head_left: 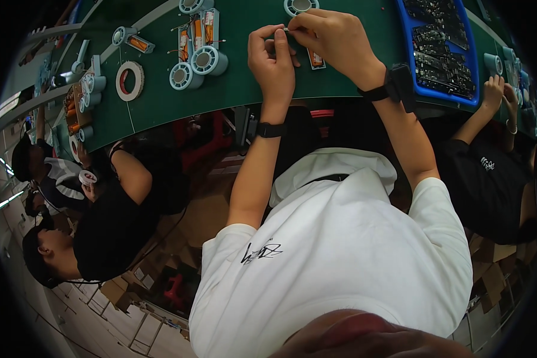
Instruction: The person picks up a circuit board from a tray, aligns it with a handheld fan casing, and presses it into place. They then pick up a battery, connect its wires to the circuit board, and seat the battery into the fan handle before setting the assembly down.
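Both hands met above the green table. The left hand and right hand pinched together 1 small pale piece, perhaps tape, too small to tell. 2 tape rolls lay near.

Brown cardboard boxes lie on the floor (lower right).

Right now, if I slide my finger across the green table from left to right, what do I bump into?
White tape ring with a red core → pale blue tape rolls → left hand → right hand → blue tray of dark parts → a neighbour's hand.
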Tool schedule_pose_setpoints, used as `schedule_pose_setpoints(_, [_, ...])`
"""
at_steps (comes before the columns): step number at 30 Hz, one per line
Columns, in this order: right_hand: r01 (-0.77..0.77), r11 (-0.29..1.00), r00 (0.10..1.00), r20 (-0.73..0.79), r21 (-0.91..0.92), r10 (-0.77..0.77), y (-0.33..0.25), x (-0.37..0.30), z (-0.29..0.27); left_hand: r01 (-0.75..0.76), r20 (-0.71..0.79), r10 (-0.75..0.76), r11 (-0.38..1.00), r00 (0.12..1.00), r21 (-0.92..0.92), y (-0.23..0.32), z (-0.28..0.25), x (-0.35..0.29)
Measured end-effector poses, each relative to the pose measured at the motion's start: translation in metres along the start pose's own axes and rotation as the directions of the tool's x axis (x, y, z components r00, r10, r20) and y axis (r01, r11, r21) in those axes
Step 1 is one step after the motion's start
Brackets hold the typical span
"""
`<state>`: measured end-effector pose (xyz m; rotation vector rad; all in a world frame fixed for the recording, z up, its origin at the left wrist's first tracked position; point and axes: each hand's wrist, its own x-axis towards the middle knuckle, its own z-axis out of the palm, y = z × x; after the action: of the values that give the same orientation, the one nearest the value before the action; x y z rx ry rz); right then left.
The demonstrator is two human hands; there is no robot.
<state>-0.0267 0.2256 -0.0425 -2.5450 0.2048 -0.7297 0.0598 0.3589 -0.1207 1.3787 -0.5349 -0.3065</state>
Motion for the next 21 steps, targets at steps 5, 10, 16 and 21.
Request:
schedule_pose_setpoints(5, [0.140,0.980,0.990,0.051,-0.143,-0.134,0.015,0.013,0.004,-0.080,0.016,0.080,0.995,0.997,0.060,0.008,0.001,0.002])
schedule_pose_setpoints(10, [0.156,0.983,0.981,0.130,-0.095,-0.143,0.026,0.010,0.004,-0.186,0.058,0.178,0.959,0.982,0.215,-0.005,-0.002,-0.006])
schedule_pose_setpoints(16, [0.192,0.980,0.981,0.044,-0.054,-0.190,0.030,-0.002,0.007,-0.256,0.104,0.235,0.917,0.966,0.305,0.001,-0.002,-0.010])
schedule_pose_setpoints(21, [0.198,0.980,0.980,-0.020,0.000,-0.198,0.031,0.001,0.011,-0.196,0.027,0.198,0.924,0.980,0.329,0.011,0.004,-0.016])
